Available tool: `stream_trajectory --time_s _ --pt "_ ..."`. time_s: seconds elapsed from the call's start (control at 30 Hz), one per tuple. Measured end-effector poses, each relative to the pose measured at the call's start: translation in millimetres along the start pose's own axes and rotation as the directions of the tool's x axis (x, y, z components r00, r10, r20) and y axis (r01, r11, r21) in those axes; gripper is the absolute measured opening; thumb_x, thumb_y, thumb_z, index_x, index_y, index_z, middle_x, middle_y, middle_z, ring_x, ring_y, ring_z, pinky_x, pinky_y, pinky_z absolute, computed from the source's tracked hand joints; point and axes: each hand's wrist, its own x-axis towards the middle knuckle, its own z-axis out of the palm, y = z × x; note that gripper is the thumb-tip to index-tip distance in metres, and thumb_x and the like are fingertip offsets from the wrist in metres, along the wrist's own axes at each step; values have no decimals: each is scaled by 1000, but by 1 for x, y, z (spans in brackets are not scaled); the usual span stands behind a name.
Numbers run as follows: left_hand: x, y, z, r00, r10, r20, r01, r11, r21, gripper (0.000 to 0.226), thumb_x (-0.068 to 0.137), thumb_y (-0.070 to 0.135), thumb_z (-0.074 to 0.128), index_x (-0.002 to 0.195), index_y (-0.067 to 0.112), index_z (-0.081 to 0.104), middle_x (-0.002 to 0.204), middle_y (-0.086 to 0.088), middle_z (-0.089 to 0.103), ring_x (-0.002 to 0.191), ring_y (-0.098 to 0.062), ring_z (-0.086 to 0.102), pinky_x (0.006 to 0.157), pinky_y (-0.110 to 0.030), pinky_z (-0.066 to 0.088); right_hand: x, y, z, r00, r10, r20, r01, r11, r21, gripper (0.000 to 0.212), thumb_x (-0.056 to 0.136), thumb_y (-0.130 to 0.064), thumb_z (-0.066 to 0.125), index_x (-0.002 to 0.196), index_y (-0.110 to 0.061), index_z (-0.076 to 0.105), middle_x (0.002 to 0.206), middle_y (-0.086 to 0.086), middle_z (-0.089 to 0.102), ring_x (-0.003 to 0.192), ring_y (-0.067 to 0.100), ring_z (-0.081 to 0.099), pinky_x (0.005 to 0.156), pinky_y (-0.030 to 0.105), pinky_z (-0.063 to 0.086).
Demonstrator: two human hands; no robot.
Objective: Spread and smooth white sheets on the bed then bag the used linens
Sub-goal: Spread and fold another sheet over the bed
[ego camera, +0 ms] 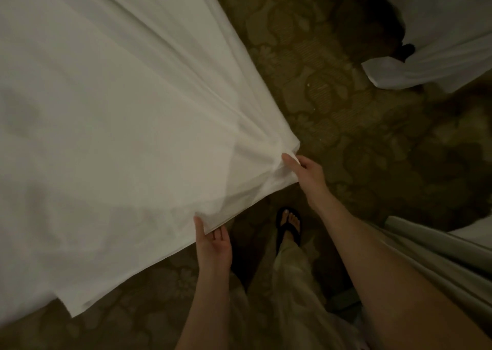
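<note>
A large white sheet point(111, 115) fills the left and centre of the head view, stretched out with creases fanning toward its near corner. My right hand point(306, 172) pinches that corner, thumb on top and fingers under the cloth. Lower down, my left hand point(213, 243) pinches the sheet's near edge the same way, thumb over the fabric and fingers beneath it. The bed below the sheet is hidden.
Patterned green-brown carpet point(359, 142) covers the floor. More white linen point(439, 65) lies at the upper right, with a dark object point(406, 51) beside it. Pale fabric point(436, 264) hangs at the right edge. A foot in a black sandal point(288, 226) stands between my arms.
</note>
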Motion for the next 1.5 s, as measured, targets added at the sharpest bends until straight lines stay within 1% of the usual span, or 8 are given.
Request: stream_trajectory --time_s 0.33,0.47,0.6,0.77,0.9,1.03,1.23,1.5 --pt "-3 -6 19 999 -19 37 20 1000 -23 25 88 22 69 109 9 65 104 -8 73 98 -19 69 79 -30 58 -9 3 -1 967 102 233 -116 992 48 20 89 -40 63 101 -25 65 109 -5 69 102 9 64 88 24 49" --pt "-2 -1 10 1000 20 -15 -20 999 38 32 86 20 71 114 8 63 113 -9 70 102 -21 67 74 -31 59 -12 1 -6 992 -24 123 21 1000 23 11 92 -30 62 97 -21 67 98 -6 71 88 1 67 75 16 52" --pt "4 3 14 993 66 -96 -55 991 121 41 85 14 73 120 3 58 115 -12 67 98 -23 67 59 -30 58 -10 12 -3 998 -25 63 27 999 -36 16 90 -31 65 98 -17 66 106 5 69 101 18 65 93 35 52" --pt "-5 10 6 996 -49 -72 69 949 309 18 90 19 66 100 6 59 102 -11 66 96 -25 63 86 -35 51 -17 10 0 999 38 -13 -39 997 -69 8 89 -26 66 85 -20 63 93 -1 64 85 9 59 87 33 50" --pt "-25 26 -22 972 -236 9 171 730 661 29 96 34 55 111 10 62 105 -5 71 98 -21 67 78 -32 51 -48 3 -9 987 -109 -120 73 958 -276 26 91 -28 64 114 -16 60 107 -4 56 85 0 50 69 16 39" --pt "-51 75 11 970 -213 119 1 491 871 30 102 30 45 116 10 62 106 -2 72 93 -16 68 74 -29 50 -72 -49 8 956 -283 -72 223 867 -446 33 96 -25 57 125 -9 57 118 3 57 103 12 52 84 23 38" --pt "-140 183 84 882 55 468 -464 272 843 30 101 33 46 104 13 68 100 -2 73 92 -18 68 79 -32 48 -132 -162 82 849 -460 262 515 603 -609 30 101 -27 45 119 -8 59 114 3 58 99 12 49 84 23 36" --pt "-257 300 84 766 137 628 -623 -82 778 33 100 37 47 106 11 67 104 -3 69 88 -19 64 68 -26 43 -265 -270 170 638 -559 529 725 204 -658 41 101 -39 40 127 -10 55 127 9 57 112 22 55 92 32 42"
